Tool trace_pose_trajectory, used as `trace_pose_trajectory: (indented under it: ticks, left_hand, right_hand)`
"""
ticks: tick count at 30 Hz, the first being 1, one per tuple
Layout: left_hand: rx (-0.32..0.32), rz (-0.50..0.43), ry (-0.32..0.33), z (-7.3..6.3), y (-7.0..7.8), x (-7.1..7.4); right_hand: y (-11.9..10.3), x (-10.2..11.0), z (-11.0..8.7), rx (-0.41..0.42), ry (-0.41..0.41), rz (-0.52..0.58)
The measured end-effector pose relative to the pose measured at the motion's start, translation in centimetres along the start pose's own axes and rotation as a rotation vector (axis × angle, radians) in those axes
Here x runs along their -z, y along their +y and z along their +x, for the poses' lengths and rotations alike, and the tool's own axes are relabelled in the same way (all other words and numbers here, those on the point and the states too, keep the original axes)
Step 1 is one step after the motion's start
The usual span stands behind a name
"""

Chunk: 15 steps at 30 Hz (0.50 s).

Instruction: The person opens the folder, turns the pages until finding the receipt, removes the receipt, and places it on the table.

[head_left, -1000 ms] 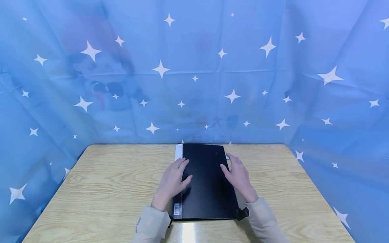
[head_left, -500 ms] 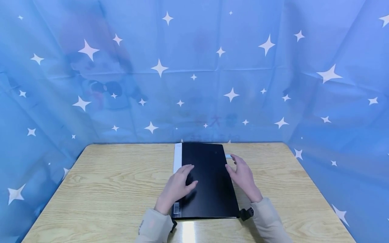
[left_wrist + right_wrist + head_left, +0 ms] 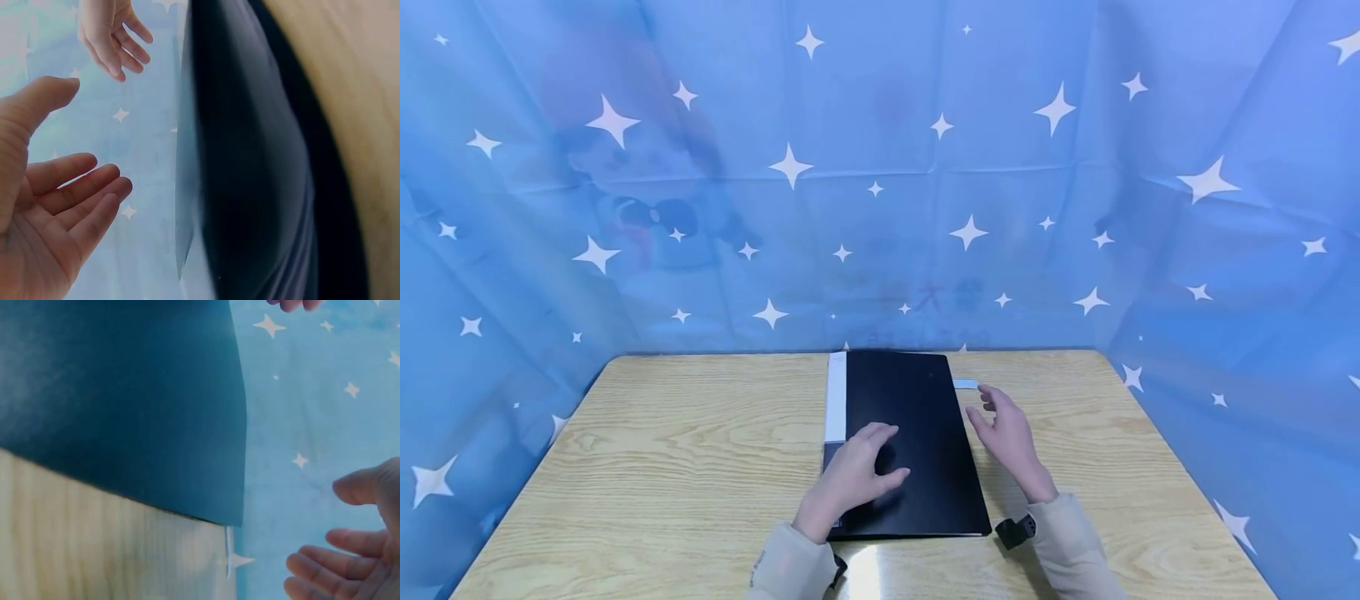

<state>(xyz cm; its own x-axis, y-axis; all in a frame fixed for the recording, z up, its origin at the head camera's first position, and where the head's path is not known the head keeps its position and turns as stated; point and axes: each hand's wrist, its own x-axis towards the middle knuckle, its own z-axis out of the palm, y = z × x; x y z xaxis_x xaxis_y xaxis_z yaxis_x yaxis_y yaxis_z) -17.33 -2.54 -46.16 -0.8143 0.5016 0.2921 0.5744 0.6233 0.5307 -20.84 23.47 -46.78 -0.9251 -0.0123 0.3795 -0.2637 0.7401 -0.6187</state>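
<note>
Wooden table [image 3: 700, 442], black folder [image 3: 925, 408] part-hidden by left hand [image 3: 855, 471], right hand [image 3: 1011, 433] alongside, fingers apart on both, pale strip [image 3: 966, 384] apparently part-covered

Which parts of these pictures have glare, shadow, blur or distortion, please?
Head view: a white glare patch on the table, just below the folder, and a dark shadow on the folder near the left hand; left wrist view: folder and table look blurred, their edges bowed; right wrist view: the wood grain is soft, the folder's lower edge looks curved.
</note>
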Motion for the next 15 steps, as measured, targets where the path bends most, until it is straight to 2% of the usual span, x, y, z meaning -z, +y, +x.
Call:
trace_pose_trajectory:
  ticks: [11,15]
  left_hand:
    - [-0.052,0.016,-0.064,-0.3,1.4,-1.3]
    - [-0.08,0.024,-0.08,-0.4,1.9,-1.9]
  right_hand:
    - [0.7,-0.3,-0.2,-0.027,0.03,0.103]
    - [0.8,-0.4,-0.3,-0.065,0.026,0.163]
